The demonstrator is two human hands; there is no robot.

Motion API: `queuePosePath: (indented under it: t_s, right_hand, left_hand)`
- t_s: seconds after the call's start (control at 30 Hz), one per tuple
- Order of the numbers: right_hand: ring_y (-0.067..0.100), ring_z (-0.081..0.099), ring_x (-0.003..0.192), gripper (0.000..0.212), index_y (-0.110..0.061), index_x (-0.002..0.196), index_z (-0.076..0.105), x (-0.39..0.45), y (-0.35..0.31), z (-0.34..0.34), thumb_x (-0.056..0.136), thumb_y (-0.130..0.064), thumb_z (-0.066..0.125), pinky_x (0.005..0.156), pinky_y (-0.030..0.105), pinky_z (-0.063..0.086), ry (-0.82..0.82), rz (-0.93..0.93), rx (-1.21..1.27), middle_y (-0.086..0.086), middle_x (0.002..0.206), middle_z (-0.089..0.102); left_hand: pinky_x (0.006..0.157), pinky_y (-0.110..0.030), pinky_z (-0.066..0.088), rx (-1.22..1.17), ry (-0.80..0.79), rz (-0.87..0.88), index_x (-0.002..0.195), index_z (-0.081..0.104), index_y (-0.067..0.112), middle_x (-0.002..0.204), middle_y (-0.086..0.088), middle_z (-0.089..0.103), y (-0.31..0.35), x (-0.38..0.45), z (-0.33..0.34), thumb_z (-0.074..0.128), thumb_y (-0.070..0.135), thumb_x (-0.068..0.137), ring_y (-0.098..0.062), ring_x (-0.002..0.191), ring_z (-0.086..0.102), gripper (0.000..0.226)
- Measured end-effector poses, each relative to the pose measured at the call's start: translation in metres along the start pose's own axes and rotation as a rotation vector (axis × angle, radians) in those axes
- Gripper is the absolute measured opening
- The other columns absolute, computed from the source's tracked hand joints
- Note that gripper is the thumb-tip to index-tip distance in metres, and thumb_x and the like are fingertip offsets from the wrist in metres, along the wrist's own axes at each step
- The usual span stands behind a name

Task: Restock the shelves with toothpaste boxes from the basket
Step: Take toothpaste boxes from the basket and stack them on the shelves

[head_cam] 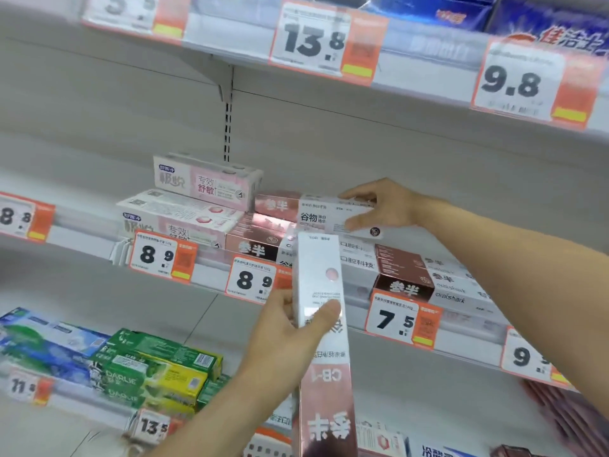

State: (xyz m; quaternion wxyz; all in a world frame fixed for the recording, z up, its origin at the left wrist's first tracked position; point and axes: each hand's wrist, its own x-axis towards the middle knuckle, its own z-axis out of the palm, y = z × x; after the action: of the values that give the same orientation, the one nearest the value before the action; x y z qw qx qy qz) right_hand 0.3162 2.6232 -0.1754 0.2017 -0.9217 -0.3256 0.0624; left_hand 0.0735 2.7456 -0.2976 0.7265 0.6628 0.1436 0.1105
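My left hand (290, 328) grips a long pink and white toothpaste box (324, 354), held upright and upside down in front of the middle shelf (211, 275). My right hand (382, 206) holds the right end of a white and pink toothpaste box (326, 214) lying flat on top of a stack of similar boxes (260, 239) on that shelf. The basket is out of view.
Two white-pink boxes (204, 183) are stacked to the left of the stack. Brown and white boxes (405, 275) lie to its right. Orange price tags (161, 255) line the shelf edges. Green and blue boxes (155, 364) fill the lower shelf at left.
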Motion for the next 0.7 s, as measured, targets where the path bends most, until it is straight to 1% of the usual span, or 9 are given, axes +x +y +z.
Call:
queuePosePath:
  t_s: [0.1,0.2,0.3,0.33,0.4,0.47,0.53,0.6,0.7]
  right_hand:
    - [0.010,0.051,0.125,0.060,-0.029,0.137,0.058,0.008,0.005,0.013,0.081,-0.030,0.082,0.106,0.024,0.038,-0.067,0.019,0.069,-0.006,0.131,0.057]
    - [0.010,0.055,0.120,0.047,-0.029,0.134,0.059,0.011,0.011,0.022,0.090,-0.023,0.072,0.083,0.017,0.051,-0.205,0.122,0.191,-0.002,0.137,0.055]
    - [0.013,0.061,0.116,0.043,-0.026,0.136,0.058,0.005,0.009,0.026,0.094,-0.019,0.066,0.079,0.015,0.050,-0.232,0.161,0.247,-0.002,0.136,0.059]
    - [0.013,0.059,0.118,0.042,-0.025,0.136,0.058,0.002,0.006,0.025,0.095,-0.022,0.066,0.079,0.014,0.046,-0.177,0.136,0.197,-0.004,0.136,0.059]
    - [0.011,0.059,0.115,0.037,-0.024,0.132,0.060,-0.009,-0.002,0.023,0.096,-0.026,0.066,0.083,0.017,0.048,0.041,0.046,0.099,-0.005,0.131,0.061]
    - [0.012,0.066,0.100,0.024,-0.022,0.120,0.066,-0.030,-0.015,0.021,0.096,-0.022,0.066,0.086,0.026,0.056,0.238,-0.060,0.211,-0.002,0.120,0.067]
    - [0.014,0.071,0.083,0.018,-0.017,0.112,0.068,-0.063,-0.027,0.022,0.095,-0.015,0.067,0.075,0.028,0.059,0.240,-0.154,0.377,0.004,0.106,0.071]
    - [0.014,0.071,0.079,0.029,-0.017,0.119,0.065,-0.097,-0.032,0.027,0.090,-0.016,0.072,0.071,0.031,0.060,0.114,-0.199,0.415,0.005,0.104,0.070]
    - [0.017,0.071,0.093,0.057,-0.034,0.136,0.053,-0.130,-0.026,0.039,0.084,-0.030,0.076,0.080,0.039,0.061,-0.020,-0.159,0.351,-0.001,0.119,0.062]
  left_hand:
    - [0.065,-0.018,0.057,0.027,-0.020,0.022,0.109,0.056,0.029,0.096,0.012,0.073,-0.001,0.001,0.000,0.078,0.040,0.081,-0.002,0.080,0.072,0.037]
    - [0.070,-0.024,0.059,0.021,-0.022,0.020,0.109,0.056,0.028,0.096,0.011,0.073,-0.001,0.003,0.001,0.079,0.040,0.081,-0.003,0.080,0.073,0.038]
    - [0.068,-0.024,0.060,-0.004,-0.017,0.025,0.107,0.057,0.028,0.097,0.009,0.073,-0.001,0.007,0.002,0.079,0.039,0.081,-0.004,0.079,0.073,0.036]
    - [0.068,-0.024,0.060,-0.015,-0.009,0.025,0.106,0.057,0.028,0.097,0.009,0.074,-0.001,0.008,0.003,0.079,0.038,0.080,-0.004,0.079,0.074,0.036]
    - [0.067,-0.024,0.060,-0.039,0.006,0.028,0.107,0.058,0.026,0.097,0.007,0.074,-0.002,0.009,0.004,0.079,0.037,0.080,-0.006,0.079,0.074,0.036]
    - [0.064,-0.023,0.059,-0.066,0.010,0.030,0.108,0.059,0.023,0.097,0.005,0.074,-0.002,0.010,0.005,0.079,0.037,0.080,-0.008,0.078,0.075,0.037]
    - [0.067,-0.024,0.059,-0.072,0.003,0.032,0.108,0.059,0.023,0.098,0.004,0.075,-0.002,0.010,0.005,0.079,0.037,0.080,-0.009,0.079,0.075,0.037]
    - [0.075,-0.031,0.061,-0.048,-0.031,0.034,0.110,0.060,0.024,0.098,0.004,0.076,-0.002,0.011,0.004,0.080,0.037,0.079,-0.011,0.082,0.075,0.039]
    - [0.079,-0.035,0.062,0.030,-0.133,0.072,0.113,0.064,0.025,0.096,0.003,0.078,-0.001,0.011,0.004,0.082,0.034,0.077,-0.014,0.085,0.075,0.041]
